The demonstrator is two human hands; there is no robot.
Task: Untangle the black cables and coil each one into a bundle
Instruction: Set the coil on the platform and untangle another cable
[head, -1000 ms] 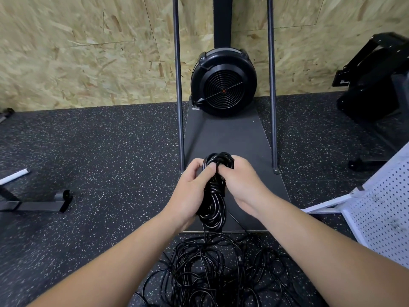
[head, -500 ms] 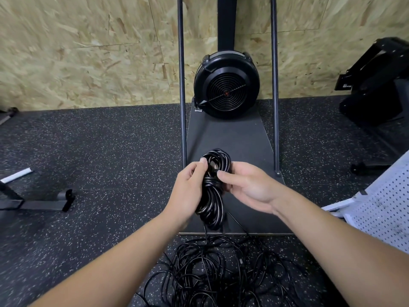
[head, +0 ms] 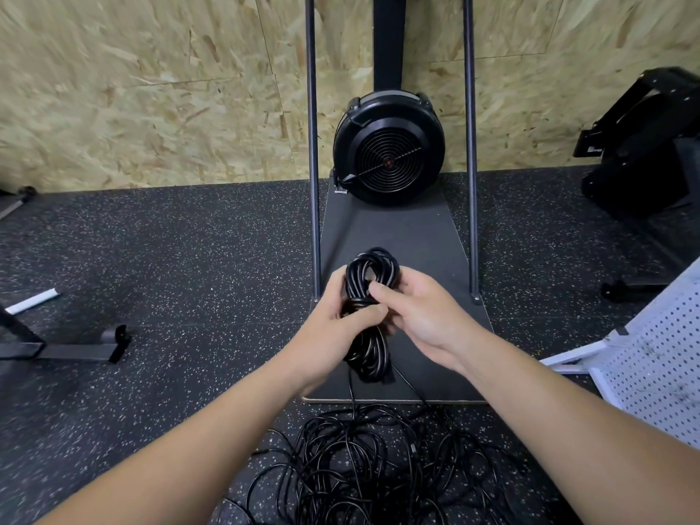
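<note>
Both hands grip one coiled cable bundle (head: 369, 316) held above the floor: left hand (head: 333, 327) curled round its middle, right hand (head: 420, 316) pinching beside it. Tangled black cables (head: 363, 467) lie below. No readable writing.

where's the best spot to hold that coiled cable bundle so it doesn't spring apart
Grip the coiled bundle at its cinched waist, from the side, as the left hand does. The loops fan out above and below, so only the wrapped middle traps every strand. The right hand pinches the same waist.
</note>
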